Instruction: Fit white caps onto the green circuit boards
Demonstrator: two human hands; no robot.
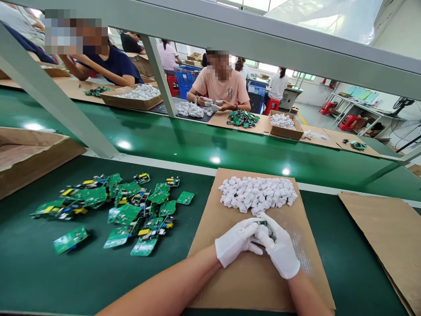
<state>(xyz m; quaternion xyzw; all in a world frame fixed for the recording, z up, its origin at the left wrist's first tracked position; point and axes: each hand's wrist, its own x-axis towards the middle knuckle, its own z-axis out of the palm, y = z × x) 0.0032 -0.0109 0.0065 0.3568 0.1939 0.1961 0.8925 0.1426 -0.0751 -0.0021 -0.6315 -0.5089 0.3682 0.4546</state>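
My left hand (pixel 237 239) and my right hand (pixel 279 246), both in white gloves, meet over a cardboard sheet (pixel 237 285). Their fingers are closed around a small green circuit board (pixel 262 223), of which only an edge shows. Something white and rounded sits by the board, but I cannot tell whether it is a part or gloved fingertips. Just beyond the hands lies a heap of small white pieces (pixel 258 193) on the cardboard. To the left, many green circuit boards (pixel 126 215) with yellow and black components are scattered in a loose pile on the dark green bench (pixel 82 285).
A cardboard box (pixel 36 158) stands at the far left, and another cardboard sheet (pixel 388 237) lies at right. A grey metal frame (pixel 230 30) crosses above. Beyond the green belt (pixel 184 145), a co-worker (pixel 220 85) handles white parts beside a board pile (pixel 243 118).
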